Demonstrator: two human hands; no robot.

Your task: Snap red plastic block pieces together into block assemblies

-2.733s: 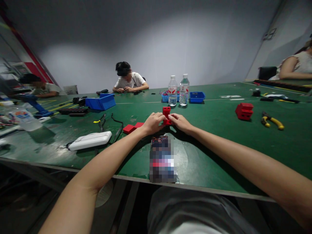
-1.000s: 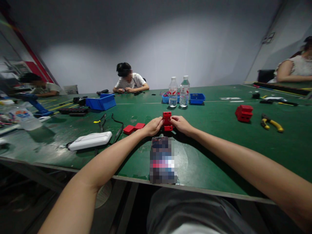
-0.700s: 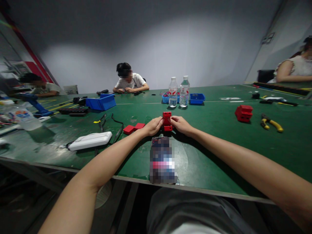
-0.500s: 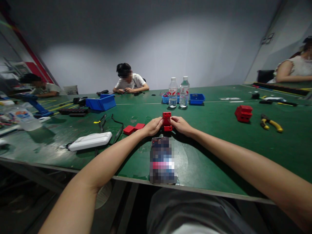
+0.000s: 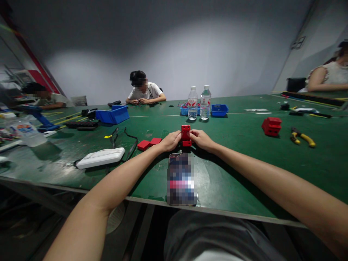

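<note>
Between my two hands a red block-shaped part (image 5: 186, 135) with small dark holes stands upright over the green table. My left hand (image 5: 173, 141) pinches it from the left side. On its right side my right hand (image 5: 201, 139) grips it, with the thumb at the front face. Some fingertips are hidden behind the part. Just left of my left hand, two red blocks (image 5: 144, 145) lie on the table. A phone (image 5: 181, 179) with a blurred screen lies below my hands, near the table edge.
Two water bottles (image 5: 193, 105) stand beyond my hands, beside a small blue bin (image 5: 220, 110). To the right are a red block stack (image 5: 272, 126) and yellow-handled pliers (image 5: 302, 137). A white device (image 5: 101, 158) and a larger blue bin (image 5: 112, 114) lie left. Co-workers sit around the table.
</note>
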